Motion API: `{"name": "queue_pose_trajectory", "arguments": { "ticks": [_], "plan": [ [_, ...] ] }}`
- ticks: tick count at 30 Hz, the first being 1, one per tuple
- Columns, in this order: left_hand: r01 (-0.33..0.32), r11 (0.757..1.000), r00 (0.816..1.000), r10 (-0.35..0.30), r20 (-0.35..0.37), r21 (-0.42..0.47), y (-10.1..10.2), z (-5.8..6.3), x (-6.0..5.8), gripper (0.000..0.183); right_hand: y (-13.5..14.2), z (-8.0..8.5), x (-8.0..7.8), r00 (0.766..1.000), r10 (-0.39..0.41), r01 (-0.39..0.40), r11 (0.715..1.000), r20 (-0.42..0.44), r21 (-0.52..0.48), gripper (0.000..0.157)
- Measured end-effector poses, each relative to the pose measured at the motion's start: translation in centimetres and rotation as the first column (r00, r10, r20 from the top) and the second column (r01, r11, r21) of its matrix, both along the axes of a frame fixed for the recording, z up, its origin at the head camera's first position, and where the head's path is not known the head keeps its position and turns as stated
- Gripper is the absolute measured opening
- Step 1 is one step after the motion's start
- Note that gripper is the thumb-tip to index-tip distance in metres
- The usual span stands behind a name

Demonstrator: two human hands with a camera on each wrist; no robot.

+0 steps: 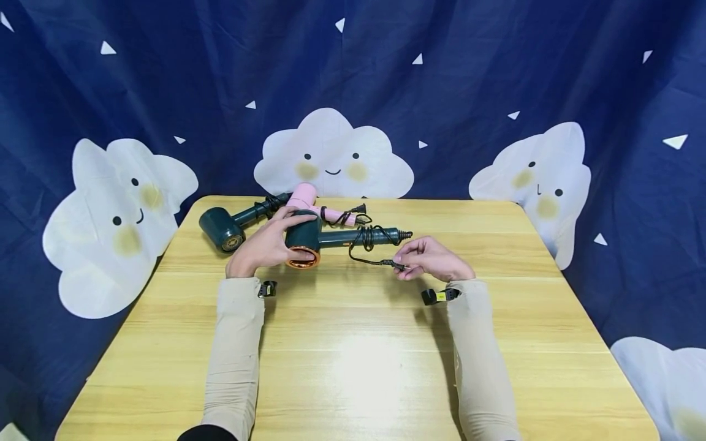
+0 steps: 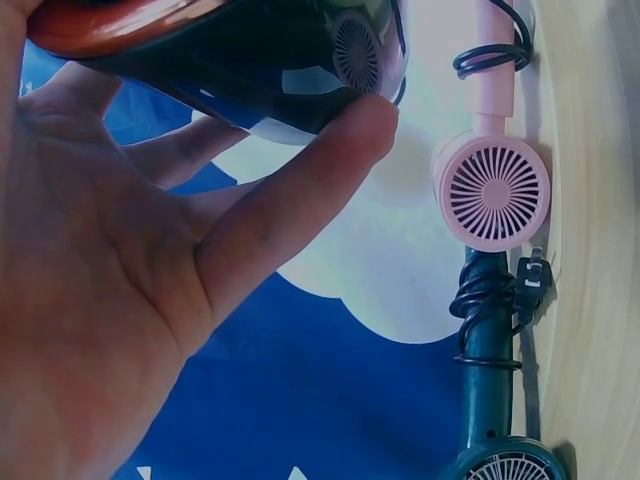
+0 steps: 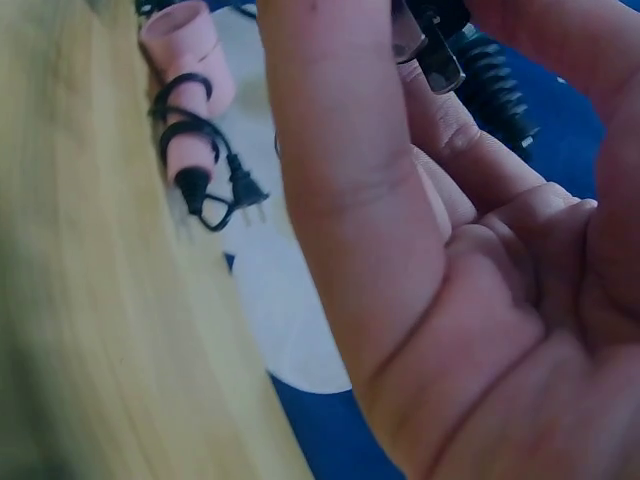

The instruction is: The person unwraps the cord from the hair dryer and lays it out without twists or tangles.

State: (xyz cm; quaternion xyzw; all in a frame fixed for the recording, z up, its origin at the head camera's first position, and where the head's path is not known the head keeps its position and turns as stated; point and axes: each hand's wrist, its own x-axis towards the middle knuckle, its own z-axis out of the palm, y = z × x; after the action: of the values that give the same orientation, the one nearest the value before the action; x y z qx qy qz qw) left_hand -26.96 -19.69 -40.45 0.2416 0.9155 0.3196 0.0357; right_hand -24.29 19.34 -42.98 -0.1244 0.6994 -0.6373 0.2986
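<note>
My left hand [image 1: 262, 246] grips the barrel of a dark green hair dryer [image 1: 304, 231] with a copper-coloured rim, fingers on its far side and thumb at the rim. Its handle points right, with the black cord [image 1: 368, 236] wound around it. At the loose end of that cord, my right hand [image 1: 434, 257] pinches the plug [image 1: 398, 265]; the metal prongs [image 3: 440, 70] show between the fingers in the right wrist view. The left wrist view shows the dryer's glossy underside [image 2: 280, 75] above the palm.
Behind the held dryer lies a pink hair dryer [image 1: 302, 196], its cord wrapped around the handle. Left of it, a second dark green hair dryer [image 1: 219, 225] rests on the wooden table [image 1: 309, 331]. A blue curtain [image 1: 220, 73] with white clouds hangs behind.
</note>
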Motion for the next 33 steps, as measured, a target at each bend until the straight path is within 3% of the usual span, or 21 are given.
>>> {"name": "queue_pose_trajectory", "arguments": {
  "ticks": [10, 16, 25, 33],
  "plan": [
    [0.048, 0.999, 0.998, -0.048, -0.048, 0.011, 0.4, 0.0, -0.1, 0.090, 0.3, -2.0, -0.8, 0.998, -0.031, 0.028, 0.998, 0.057, 0.050, 0.036],
    [0.063, 0.998, 0.997, -0.063, -0.047, 0.006, 0.6, 0.2, 0.1, 0.089, 0.3, -2.6, -0.9, 0.995, -0.049, 0.045, 0.998, 0.090, 0.047, 0.035],
    [0.073, 0.997, 0.995, -0.072, -0.062, 0.013, 0.9, 1.1, 0.3, 0.088, 0.3, -2.6, -1.5, 0.992, -0.101, 0.096, 0.993, 0.077, 0.061, 0.033],
    [0.067, 0.998, 0.997, -0.067, -0.039, 0.005, 1.4, 0.5, 0.9, 0.086, 0.9, -3.1, -1.1, 0.985, -0.165, 0.161, 0.983, 0.044, 0.085, 0.037]
  ]
}}
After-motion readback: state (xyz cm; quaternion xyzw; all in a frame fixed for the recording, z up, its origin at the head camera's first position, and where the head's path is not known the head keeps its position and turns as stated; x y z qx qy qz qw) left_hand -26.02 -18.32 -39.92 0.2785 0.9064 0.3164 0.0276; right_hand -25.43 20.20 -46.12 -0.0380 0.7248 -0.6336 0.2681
